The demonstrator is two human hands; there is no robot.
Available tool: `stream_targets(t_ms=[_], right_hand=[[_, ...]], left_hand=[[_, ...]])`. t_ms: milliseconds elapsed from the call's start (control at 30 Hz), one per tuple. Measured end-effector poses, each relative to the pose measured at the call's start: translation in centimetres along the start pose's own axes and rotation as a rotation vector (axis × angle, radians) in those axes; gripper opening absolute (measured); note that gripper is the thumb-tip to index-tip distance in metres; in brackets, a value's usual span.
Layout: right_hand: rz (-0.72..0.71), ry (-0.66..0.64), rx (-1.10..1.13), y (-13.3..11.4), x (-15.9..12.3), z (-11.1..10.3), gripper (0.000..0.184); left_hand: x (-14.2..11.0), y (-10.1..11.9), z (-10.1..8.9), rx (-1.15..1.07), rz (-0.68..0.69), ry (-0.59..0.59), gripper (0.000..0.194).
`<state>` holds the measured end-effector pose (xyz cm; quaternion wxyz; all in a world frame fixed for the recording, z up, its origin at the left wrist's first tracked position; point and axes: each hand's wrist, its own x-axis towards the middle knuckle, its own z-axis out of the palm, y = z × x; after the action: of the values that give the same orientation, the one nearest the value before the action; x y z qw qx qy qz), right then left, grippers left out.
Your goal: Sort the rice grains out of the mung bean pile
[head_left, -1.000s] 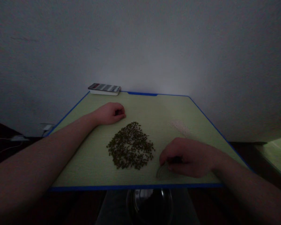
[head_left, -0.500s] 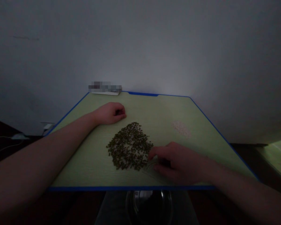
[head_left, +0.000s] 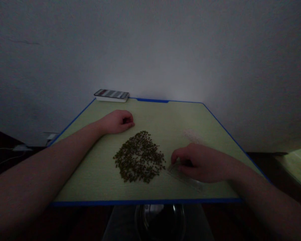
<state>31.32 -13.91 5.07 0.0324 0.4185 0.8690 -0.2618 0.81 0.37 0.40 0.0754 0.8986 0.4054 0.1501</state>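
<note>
A heap of small dark green beans [head_left: 139, 157] lies in the middle of a light green table [head_left: 95, 174] with a blue rim. My right hand [head_left: 200, 162] rests just right of the heap, fingers curled over a clear flat plastic piece [head_left: 185, 176] that lies slanted on the table. My left hand [head_left: 117, 121] lies behind the heap, loosely curled with fingers tucked under, touching only the table top. A faint patch of whitish grains [head_left: 192, 135] sits behind my right hand.
A phone on a white box [head_left: 111, 95] sits at the table's far left corner against the wall. A glass bowl [head_left: 160, 219] is below the near table edge. Cables lie on the dark floor at left [head_left: 17, 149].
My right hand moved left to the heap's edge with the clear piece, then drew back to the right; the piece now lies slanted under it. My left hand stayed still.
</note>
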Motion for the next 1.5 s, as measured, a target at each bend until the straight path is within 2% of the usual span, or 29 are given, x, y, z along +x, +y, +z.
stream_targets(t_ms=[133, 433, 767, 1067, 1267, 1500], right_hand=[[-0.016, -0.027, -0.039, 0.5, -0.1, -0.1, 0.009], [0.040, 0.027, -0.014, -0.7, 0.3, 0.3, 0.013], [0.116, 0.078, 0.009, 1.2, 0.2, -0.5, 0.014], [0.055, 0.055, 0.026, 1.1, 0.3, -0.3, 0.012], [0.050, 0.088, 0.028, 0.7, 0.6, -0.1, 0.014], [0.010, 0.042, 0.048, 0.7, 0.8, 0.1, 0.016]], left_hand=[[0.0, 0.0, 0.0, -0.004, -0.008, -0.011, 0.028], [0.0, 0.2, -0.1, -0.002, -0.026, -0.019, 0.027], [-0.1, 0.2, -0.1, -0.001, -0.020, -0.005, 0.028], [0.0, 0.4, -0.1, 0.006, -0.022, -0.008, 0.026], [0.0, 0.3, -0.1, 0.001, -0.015, -0.004, 0.027], [0.0, 0.2, 0.0, 0.001, -0.018, -0.007, 0.028]])
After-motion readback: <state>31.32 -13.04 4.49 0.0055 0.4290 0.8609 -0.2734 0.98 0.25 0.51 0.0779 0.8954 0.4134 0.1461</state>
